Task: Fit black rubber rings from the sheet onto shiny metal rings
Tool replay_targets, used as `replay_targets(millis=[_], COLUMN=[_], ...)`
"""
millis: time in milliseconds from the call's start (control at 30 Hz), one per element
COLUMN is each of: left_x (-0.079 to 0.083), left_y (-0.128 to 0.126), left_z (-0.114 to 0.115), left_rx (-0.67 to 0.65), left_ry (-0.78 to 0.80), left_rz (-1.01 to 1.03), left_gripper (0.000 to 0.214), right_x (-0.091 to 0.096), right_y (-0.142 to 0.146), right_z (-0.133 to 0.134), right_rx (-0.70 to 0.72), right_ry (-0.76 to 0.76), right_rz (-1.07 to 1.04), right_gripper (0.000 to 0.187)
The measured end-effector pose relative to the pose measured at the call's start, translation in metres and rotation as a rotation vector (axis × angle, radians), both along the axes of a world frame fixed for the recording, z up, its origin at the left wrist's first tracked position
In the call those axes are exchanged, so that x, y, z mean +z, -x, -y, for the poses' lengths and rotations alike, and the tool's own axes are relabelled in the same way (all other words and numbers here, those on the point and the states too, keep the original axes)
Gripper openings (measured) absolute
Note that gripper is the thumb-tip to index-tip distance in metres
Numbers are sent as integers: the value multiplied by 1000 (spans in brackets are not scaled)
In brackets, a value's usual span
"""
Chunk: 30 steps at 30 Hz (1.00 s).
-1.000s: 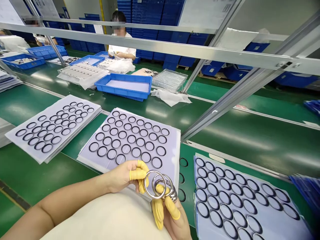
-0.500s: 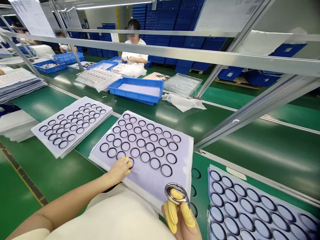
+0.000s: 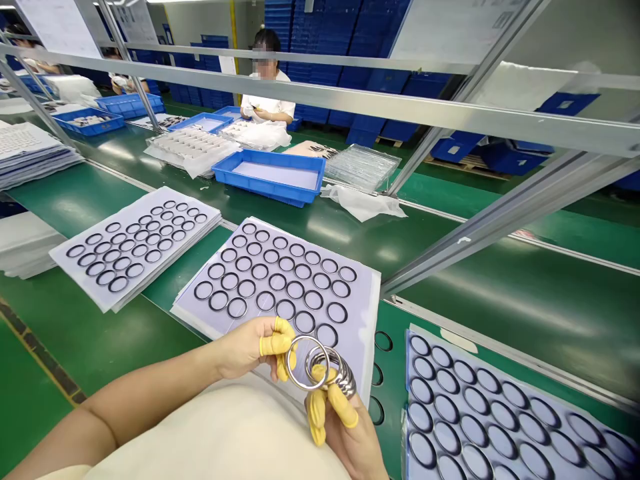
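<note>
My left hand (image 3: 257, 347), with yellow finger cots, pinches a shiny metal ring (image 3: 300, 385) by its left edge. The ring stands nearly upright against the front of a bunch of metal rings (image 3: 346, 380). These are held in my right hand (image 3: 345, 420), whose fingers, also in yellow cots, are hooked through and around them. Beneath both hands lies a white sheet (image 3: 367, 300) carrying rows of dark-looking rings (image 3: 295, 289). Part of its front edge is hidden by my hands.
Another sheet of rings (image 3: 133, 250) lies on a stack at left, and a ring-covered sheet (image 3: 493, 407) at right. Several loose rings (image 3: 383, 341) lie between sheets. Beyond are a blue tray (image 3: 270, 190), a metal frame post (image 3: 475, 220) and a seated person (image 3: 270, 93).
My left hand has left the sheet's front row and moved right to my right hand, now with a ring. The ring it touched no longer shows there. My right hand has shifted slightly left.
</note>
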<state>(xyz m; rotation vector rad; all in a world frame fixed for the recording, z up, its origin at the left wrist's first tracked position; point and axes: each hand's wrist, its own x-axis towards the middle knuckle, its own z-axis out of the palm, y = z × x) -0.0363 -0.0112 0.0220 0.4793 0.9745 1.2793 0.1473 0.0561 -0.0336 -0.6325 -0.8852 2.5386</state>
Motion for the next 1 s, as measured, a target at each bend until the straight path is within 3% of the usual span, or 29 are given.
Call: replay_targets(millis=[267, 400, 467, 600, 667, 767, 833, 900, 1000], left_x=[8, 4, -9, -55, -80, -104, -107, -99, -69], left_y=[-9, -7, 1, 34, 51, 68, 71, 69, 57], left_z=[-1, 0, 3, 19, 31, 45, 49, 48, 44], left_rx=[-70, -97, -58, 59, 92, 137, 162, 185, 195], left_ry=[27, -32, -80, 28, 133, 217, 233, 222, 167], left_rz=[-30, -181, -449, -1363, -1493, -1481, -1436, -1351, -1175], left_gripper=[42, 41, 34, 11, 6, 3, 10, 12, 15], right_x=[8, 6, 2, -5, -5, -1, 2, 5, 5], right_y=[-5, -1, 0, -2, -4, -1, 2, 5, 9], right_z=[1, 4, 5, 4, 3, 1, 1, 2, 3], right_rx=[60, 42, 6, -91, -75, -22, -9, -22, -67], right_ry=[-69, -28, 5, 64, 87, 105, 97, 81, 39], right_rz=[20, -60, -107, -100, -76, -47, -25, 7, 41], right_gripper=[31, 27, 27, 32, 35, 39, 40, 34, 26])
